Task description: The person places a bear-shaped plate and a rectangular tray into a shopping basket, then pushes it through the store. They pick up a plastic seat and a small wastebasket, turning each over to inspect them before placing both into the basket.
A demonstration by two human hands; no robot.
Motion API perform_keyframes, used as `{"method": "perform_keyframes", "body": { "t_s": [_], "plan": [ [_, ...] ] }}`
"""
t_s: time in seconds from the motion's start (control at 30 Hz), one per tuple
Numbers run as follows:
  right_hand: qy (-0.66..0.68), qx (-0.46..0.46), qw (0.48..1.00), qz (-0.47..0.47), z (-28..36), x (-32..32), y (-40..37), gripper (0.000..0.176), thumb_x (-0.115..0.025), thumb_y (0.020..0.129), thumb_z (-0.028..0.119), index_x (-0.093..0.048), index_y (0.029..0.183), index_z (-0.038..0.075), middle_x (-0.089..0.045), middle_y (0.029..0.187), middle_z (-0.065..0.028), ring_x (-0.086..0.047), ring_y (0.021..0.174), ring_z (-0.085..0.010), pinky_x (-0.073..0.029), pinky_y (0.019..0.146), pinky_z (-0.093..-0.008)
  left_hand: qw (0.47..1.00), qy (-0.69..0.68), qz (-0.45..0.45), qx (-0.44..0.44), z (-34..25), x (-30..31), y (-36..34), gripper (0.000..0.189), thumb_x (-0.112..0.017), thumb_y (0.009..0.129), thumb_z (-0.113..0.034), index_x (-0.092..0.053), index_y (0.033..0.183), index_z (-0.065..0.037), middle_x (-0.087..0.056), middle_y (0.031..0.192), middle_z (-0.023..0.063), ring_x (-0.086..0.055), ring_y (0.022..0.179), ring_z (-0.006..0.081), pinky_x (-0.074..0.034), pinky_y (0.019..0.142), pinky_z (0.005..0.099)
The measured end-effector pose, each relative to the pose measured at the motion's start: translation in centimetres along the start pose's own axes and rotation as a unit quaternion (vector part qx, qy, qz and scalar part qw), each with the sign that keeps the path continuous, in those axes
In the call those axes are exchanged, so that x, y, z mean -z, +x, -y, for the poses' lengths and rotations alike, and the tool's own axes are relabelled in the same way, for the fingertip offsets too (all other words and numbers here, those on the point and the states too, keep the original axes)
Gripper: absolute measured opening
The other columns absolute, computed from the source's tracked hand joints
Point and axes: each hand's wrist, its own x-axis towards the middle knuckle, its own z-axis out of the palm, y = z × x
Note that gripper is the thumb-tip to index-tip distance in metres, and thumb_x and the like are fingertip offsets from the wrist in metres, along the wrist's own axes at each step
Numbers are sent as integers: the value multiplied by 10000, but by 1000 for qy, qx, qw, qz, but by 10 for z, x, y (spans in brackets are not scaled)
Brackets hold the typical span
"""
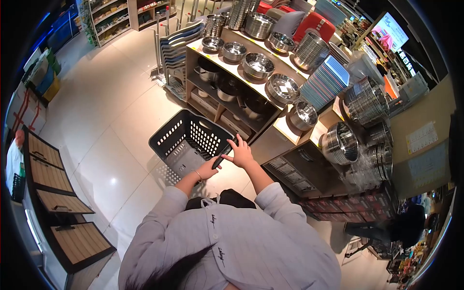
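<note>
A black plastic shopping basket (205, 137) with perforated walls stands in front of me, and its inside shows only the bare grey bottom. My left hand (207, 170) is closed around the black handle (220, 159) on the basket's near side. Just to the right, my right hand (240, 152) has its fingers stretched and spread, with the thumb close to the handle and the fingertips by the basket's right corner.
A wooden display shelf (270, 116) on the right bears several steel bowls (258, 65) and a stack of blue trays (325, 83). Folded chairs (179, 55) lean at its far end. Wooden cabinet doors (77, 239) stand at left. A person (408, 227) is at lower right.
</note>
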Motion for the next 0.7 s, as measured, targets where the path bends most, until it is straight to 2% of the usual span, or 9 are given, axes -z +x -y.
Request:
{"method": "perform_keyframes", "body": {
  "t_s": [0.13, 0.2, 0.27, 0.33, 0.37, 0.5, 0.6, 0.63, 0.7],
  "plan": [
    [6, 65, 998, 18, 12, 6, 31, 707, -613, 642, 595, -406, 1248, 294, -270, 1333, -171, -308, 1193, -350, -285, 938, -522, 997, 9, 9, 78, -22, 40, -7, 506, -519, 712, -21, -390, 1202, -19, -553, 985, 103, -536, 897, 182, -434, 790, 293],
    [-114, 98, 987, 53, 17, 10, 52, 674, -633, 661, 543, -389, 1250, 325, -309, 1302, -155, -289, 1198, -383, -284, 961, -479, 981, 165, -85, 51, -6, 51, 5, 540, -544, 674, -42, -407, 1196, -41, -554, 1013, 130, -538, 935, 231, -438, 798, 314],
    [-132, 138, 982, 6, 24, 6, 80, 564, -644, 654, 522, -497, 1148, 291, -400, 1221, -153, -338, 1162, -373, -319, 933, -461, 969, 200, -145, 17, -2, 63, 13, 558, -563, 640, -65, -427, 1180, -53, -547, 1042, 153, -524, 968, 292, -433, 820, 343],
    [-113, 173, 961, 183, 32, 3, 118, 460, -650, 653, 506, -585, 1005, 218, -510, 1084, -139, -431, 1085, -336, -362, 883, -425, 950, 250, -177, 59, -17, 77, 17, 566, -570, 633, -72, -422, 1179, -59, -541, 1053, 150, -511, 979, 316, -428, 835, 356],
    [-94, 235, 958, 138, 31, -5, 133, 409, -670, 636, 495, -631, 856, 152, -601, 882, -113, -549, 909, -291, -427, 771, -391, 948, 240, -187, 90, -18, 82, 21, 574, -588, 634, -95, -414, 1180, -73, -540, 1062, 142, -512, 977, 316, -424, 847, 356],
    [-51, 287, 924, 249, 43, -19, 194, 429, -695, 611, 505, -647, 751, 103, -611, 689, -103, -587, 684, -299, -469, 622, -384, 942, 187, -233, 151, -23, 119, 30, 553, -630, 654, -179, -435, 1164, -91, -569, 1032, 127, -555, 935, 285, -440, 816, 342],
    [-86, 314, 910, 257, 63, -21, 226, 459, -693, 592, 522, -651, 713, 82, -619, 712, -129, -605, 727, -302, -484, 654, -391, 950, 175, -173, 190, -12, 157, 41, 483, -652, 671, -256, -505, 1096, -80, -610, 945, 122, -587, 866, 269, -453, 776, 329],
    [-84, 318, 909, 254, 72, -19, 236, 459, -692, 598, 510, -648, 706, 66, -620, 719, -132, -608, 734, -298, -488, 660, -384, 947, 200, -170, 187, -12, 170, 45, 382, -658, 680, -330, -597, 940, -57, -638, 798, 121, -613, 754, 264, -469, 711, 325],
    [-84, 305, 917, 242, 84, -17, 255, 419, -693, 619, 470, -653, 717, 64, -625, 733, -127, -612, 740, -291, -493, 663, -375, 949, 156, -115, 250, -19, 201, 55, 362, -634, 688, -358, -617, 871, -47, -638, 786, 131, -613, 747, 272, -472, 705, 331]
  ]
}}
